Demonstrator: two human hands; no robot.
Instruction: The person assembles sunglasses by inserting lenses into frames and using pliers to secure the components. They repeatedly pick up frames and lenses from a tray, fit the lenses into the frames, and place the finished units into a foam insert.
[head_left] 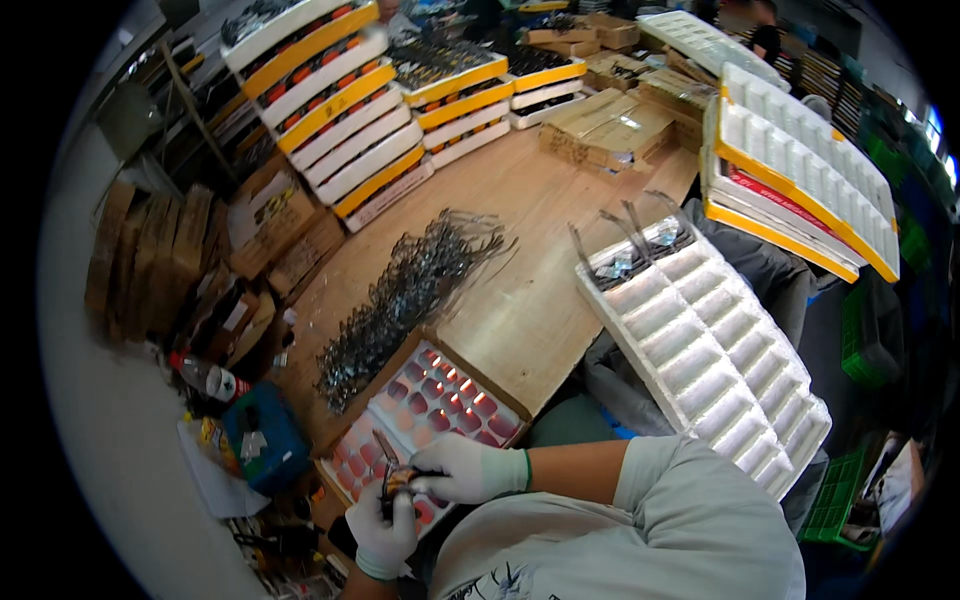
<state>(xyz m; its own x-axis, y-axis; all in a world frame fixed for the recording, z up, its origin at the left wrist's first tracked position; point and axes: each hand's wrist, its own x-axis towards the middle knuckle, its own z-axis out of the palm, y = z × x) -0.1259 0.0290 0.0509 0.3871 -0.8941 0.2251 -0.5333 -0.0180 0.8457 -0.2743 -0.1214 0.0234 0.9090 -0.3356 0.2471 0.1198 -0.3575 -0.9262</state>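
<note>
Both my hands wear white gloves and meet over a shallow cardboard box. Between them is a dark pair of glasses, with one thin temple arm sticking up; fingers cover much of it. My left hand is closed around its near side. From the right, my right hand pinches the other side. Beneath them, the cardboard box holds rows of pinkish, mirror-like lenses on white sheets. Just beyond the box, a tangled heap of dark wire-like glasses frames lies on the wooden table.
At right, a white foam tray with many compartments holds a few dark frames at its far end. Stacked foam trays stand at the far left, more trays at far right. A blue container and bottle sit at left.
</note>
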